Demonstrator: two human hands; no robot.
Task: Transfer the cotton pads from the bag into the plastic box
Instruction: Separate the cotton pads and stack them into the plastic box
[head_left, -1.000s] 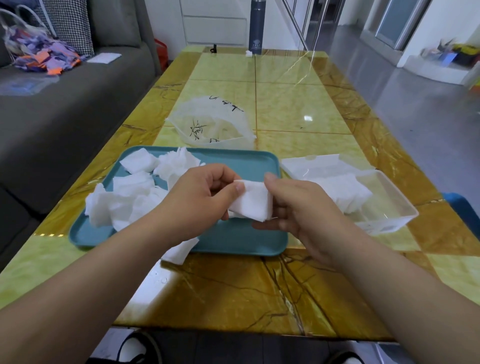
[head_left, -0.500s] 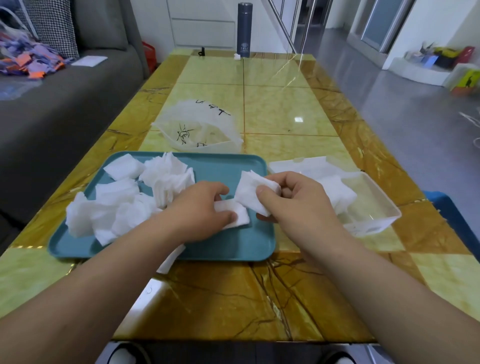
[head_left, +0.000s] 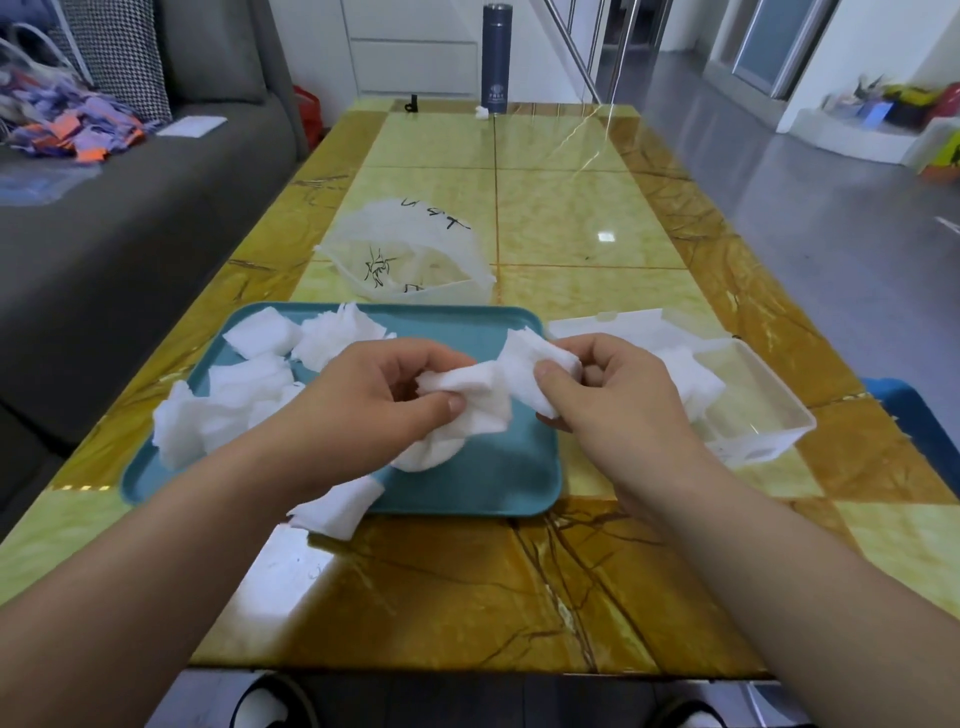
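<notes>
- Both hands are up over the teal tray (head_left: 498, 478), basically dead center of the view. The left hand (head_left: 374, 400) has its fingers (head_left: 456, 404) pinched shut on a cotton pad (head_left: 467, 397), and the right hand (head_left: 618, 395) is clamped on another pad (head_left: 524, 369). The two pads touch in the middle.
- Loose pads (head_left: 228, 400) are heaped on the tray out at 9 o'clock from the hands, and one stray pad (head_left: 332, 506) hangs off the tray's near edge onto the bench (head_left: 571, 218).
- The bag (head_left: 410, 260) sits at 12 o'clock, just behind the tray, and looks pretty much emptied out, though it's too cloudy to be sure.
- The plastic box (head_left: 769, 415) is at 3 o'clock, right beside the tray, lid flipped open, with a few pads in it (head_left: 691, 374).
- My read: this is the tidy-and-stack bit, squaring pads together before they go in.
- Next move probably means swinging the right hand over to 3 o'clock and dropping the pads flat in the box without them fanning apart. Still a big pile left, so nowhere near done.
</notes>
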